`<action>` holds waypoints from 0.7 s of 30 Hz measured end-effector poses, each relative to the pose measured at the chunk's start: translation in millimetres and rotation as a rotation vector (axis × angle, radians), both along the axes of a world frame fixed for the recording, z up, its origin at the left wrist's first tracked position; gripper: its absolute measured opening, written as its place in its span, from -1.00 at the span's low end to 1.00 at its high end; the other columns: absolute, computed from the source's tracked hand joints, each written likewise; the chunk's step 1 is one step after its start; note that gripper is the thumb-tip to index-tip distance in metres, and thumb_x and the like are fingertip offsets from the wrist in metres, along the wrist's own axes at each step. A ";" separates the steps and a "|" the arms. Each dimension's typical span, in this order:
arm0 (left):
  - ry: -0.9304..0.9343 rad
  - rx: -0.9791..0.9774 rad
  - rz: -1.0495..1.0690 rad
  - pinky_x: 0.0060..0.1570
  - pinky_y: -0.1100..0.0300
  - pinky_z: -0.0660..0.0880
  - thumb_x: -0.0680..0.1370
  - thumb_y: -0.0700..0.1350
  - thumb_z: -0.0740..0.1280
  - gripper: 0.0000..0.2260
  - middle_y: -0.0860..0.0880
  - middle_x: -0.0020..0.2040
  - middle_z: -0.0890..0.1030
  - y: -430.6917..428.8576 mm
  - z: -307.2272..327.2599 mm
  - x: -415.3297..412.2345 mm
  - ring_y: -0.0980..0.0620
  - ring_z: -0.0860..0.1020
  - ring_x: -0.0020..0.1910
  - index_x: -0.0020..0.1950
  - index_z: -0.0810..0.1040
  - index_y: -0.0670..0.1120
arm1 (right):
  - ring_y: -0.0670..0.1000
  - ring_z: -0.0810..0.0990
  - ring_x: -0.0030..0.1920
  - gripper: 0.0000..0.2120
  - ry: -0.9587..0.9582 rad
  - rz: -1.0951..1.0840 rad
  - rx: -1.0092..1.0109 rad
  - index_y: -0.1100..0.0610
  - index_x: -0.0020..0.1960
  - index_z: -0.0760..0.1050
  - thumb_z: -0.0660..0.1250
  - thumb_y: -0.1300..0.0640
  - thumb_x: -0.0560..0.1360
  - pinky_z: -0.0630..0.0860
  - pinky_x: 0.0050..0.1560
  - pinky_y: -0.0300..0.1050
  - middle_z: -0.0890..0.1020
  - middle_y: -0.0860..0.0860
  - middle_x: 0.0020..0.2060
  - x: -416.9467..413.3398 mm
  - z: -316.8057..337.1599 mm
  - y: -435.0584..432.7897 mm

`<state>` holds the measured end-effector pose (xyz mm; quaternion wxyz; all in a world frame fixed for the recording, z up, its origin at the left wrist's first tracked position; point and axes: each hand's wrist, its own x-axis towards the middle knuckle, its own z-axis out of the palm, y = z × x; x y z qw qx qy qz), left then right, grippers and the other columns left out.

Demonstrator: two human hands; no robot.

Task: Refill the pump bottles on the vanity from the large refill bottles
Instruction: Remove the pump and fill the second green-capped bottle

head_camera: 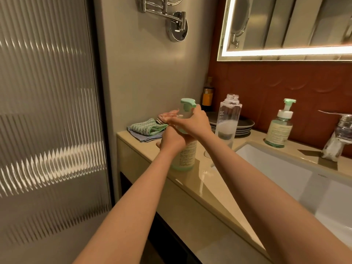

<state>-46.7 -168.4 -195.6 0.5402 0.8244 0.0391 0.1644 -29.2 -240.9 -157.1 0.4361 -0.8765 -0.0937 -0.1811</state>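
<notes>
Countertop (pixel 210 189): pump bottle (pixel 185 155) upright, axis vertical

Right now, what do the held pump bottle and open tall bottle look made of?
The pump bottle looks like translucent greenish plastic, light showing through around its label. The tall bottle is clear, glossy, plastic or possibly glass; white foam shows through.

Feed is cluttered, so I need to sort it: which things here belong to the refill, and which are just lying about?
Job: held pump bottle, left hand, right hand, uncapped clear bottle, second pump bottle.
Idle: folded cloths, stacked plates, faucet.
</notes>
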 end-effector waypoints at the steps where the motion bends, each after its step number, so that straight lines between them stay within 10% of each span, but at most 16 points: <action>1: 0.014 0.025 0.014 0.32 -0.07 0.25 0.44 -0.04 0.40 -0.58 -0.07 0.23 0.53 -1.9 0.4 -0.5 -0.13 0.41 0.28 0.27 0.43 -0.03 | 0.09 0.51 0.13 -0.26 -0.024 -0.046 -0.005 0.12 0.22 0.35 0.46 -0.26 0.19 0.49 0.14 0.13 0.52 0.08 0.12 -3.5 -0.2 -0.8; 8: -0.008 0.078 0.009 0.31 -0.13 0.26 0.40 0.08 0.42 -0.48 -0.04 0.23 0.53 -3.7 -2.9 1.6 -0.14 0.42 0.28 0.32 0.38 0.04 | 0.07 0.56 -0.02 -0.70 0.147 0.183 0.045 0.19 0.01 0.45 0.41 0.12 0.35 0.52 0.12 0.12 0.58 0.10 -0.07 -13.6 9.5 -11.9; 12: -0.032 0.068 0.003 0.31 -0.15 0.25 0.38 0.08 0.43 -0.43 -0.02 0.23 0.54 -3.5 -3.6 3.0 -0.11 0.43 0.28 0.36 0.35 0.07 | 0.05 0.56 0.02 -0.34 0.114 0.062 0.005 0.14 0.11 0.45 0.44 -0.23 0.15 0.52 0.05 0.05 0.57 0.03 -0.03 -13.8 3.9 -11.4; 17: -0.066 0.077 -0.025 0.30 -0.17 0.27 0.36 0.10 0.46 -0.40 -0.01 0.24 0.52 -1.6 -3.5 1.3 -0.09 0.42 0.29 0.35 0.34 0.07 | -0.02 0.55 -0.02 -0.55 0.075 0.086 -0.009 0.11 0.10 0.39 0.44 -0.05 0.32 0.49 0.06 -0.03 0.54 -0.05 -0.10 -17.4 10.1 -15.5; 21: -0.043 0.096 -0.008 0.32 -0.16 0.26 0.41 0.08 0.41 -0.46 -0.03 0.26 0.51 -1.9 -6.5 6.7 -0.11 0.41 0.29 0.34 0.35 0.06 | 0.08 0.52 0.09 -0.31 0.070 0.041 -0.073 0.11 0.18 0.32 0.44 -0.23 0.21 0.46 0.15 0.15 0.53 0.04 0.05 -16.6 7.7 -7.2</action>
